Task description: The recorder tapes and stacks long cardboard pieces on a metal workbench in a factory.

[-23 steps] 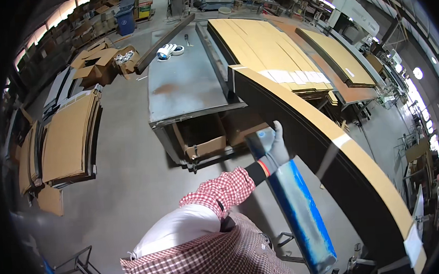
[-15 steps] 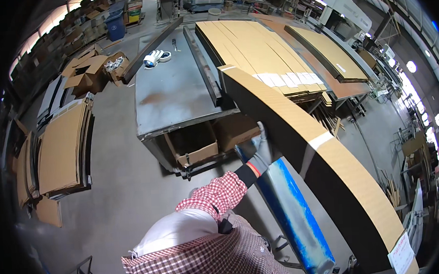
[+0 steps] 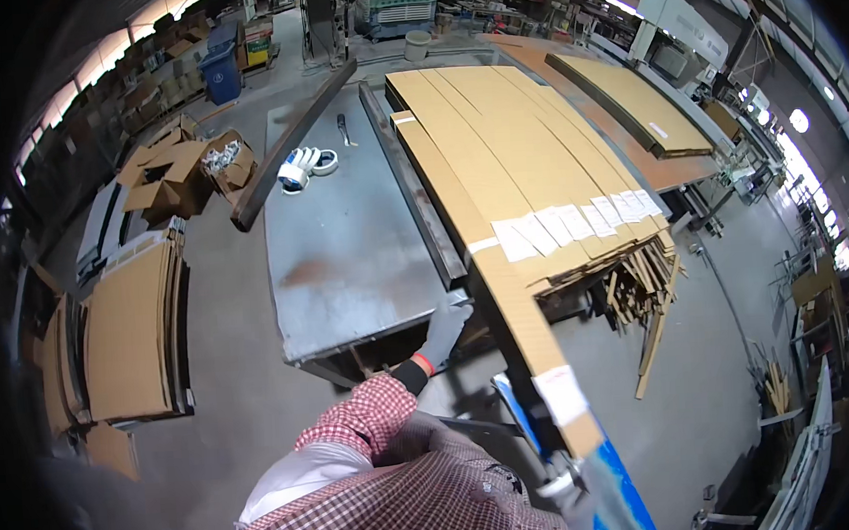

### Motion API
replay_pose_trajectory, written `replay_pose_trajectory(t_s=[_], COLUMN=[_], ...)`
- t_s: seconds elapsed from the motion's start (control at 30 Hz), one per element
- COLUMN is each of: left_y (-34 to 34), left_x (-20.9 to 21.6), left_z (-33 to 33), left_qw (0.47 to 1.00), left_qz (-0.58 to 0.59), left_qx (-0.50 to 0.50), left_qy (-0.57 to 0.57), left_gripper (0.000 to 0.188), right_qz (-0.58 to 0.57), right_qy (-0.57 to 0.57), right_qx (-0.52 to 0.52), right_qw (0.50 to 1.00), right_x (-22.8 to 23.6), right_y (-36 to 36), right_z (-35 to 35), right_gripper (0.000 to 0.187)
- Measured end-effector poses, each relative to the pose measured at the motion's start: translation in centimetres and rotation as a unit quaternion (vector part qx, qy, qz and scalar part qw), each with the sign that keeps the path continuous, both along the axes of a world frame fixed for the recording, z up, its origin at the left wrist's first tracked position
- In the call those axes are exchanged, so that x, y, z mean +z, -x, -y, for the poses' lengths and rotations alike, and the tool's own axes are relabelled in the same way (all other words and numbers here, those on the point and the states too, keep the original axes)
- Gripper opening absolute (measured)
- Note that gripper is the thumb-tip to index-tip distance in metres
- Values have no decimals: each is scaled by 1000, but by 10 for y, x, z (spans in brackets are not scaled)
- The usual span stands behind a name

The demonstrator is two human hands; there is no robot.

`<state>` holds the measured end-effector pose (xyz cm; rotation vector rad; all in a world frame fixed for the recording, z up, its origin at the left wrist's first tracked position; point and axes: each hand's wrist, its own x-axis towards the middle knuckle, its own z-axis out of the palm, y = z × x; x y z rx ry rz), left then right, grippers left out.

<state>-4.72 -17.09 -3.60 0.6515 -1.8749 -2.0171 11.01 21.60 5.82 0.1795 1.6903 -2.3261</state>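
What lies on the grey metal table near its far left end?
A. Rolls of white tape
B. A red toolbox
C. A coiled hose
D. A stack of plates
A: a small cluster of white tape rolls sits on the grey metal table near its far left end, beside a long dark beam; nothing red, stacked like plates, or coiled like a hose is there.

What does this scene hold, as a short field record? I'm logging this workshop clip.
left hand: left hand, grey-gloved, against the long cardboard-wrapped strip by the metal table corner
right hand: right hand, blurred, at the strip's near end, by a blue panel
table far end: tape rolls
beyond: labelled cardboard stack
floor, left: flat cardboard sheets
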Motion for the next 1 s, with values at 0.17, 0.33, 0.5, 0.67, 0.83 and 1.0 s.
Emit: replay_pose_trajectory(t_s=[0.17, 0.33, 0.5, 0.67, 0.83, 1.0], left_y=[39, 53, 30, 29, -6, -13], left_x=[-36, -25, -37, -49, -58, -28], left_z=[76, 101, 91, 82, 96, 83], left_qw=[888, 857, 903, 885, 866, 859], left_qz=[165, 228, 242, 213, 245, 301], left_qx=[18, 6, -36, 36, 48, -24], left_qy=[428, 461, 352, 412, 433, 414], left_gripper=[89, 94, 42, 36, 36, 37], right_qz=[225, 171, 245, 181, 75, -226], right_qy=[179, -36, -139, -138, -72, -73], right_qx=[182, 369, 441, 373, 421, 588], right_qw=[940, 913, 852, 900, 901, 773], right_x=[6, 48, 35, 20, -14, -32], right_y=[88, 121, 135, 168, 206, 268], right_z=[177, 217, 106, 103, 138, 236], right_gripper=[22, 20, 15, 19, 26, 28])
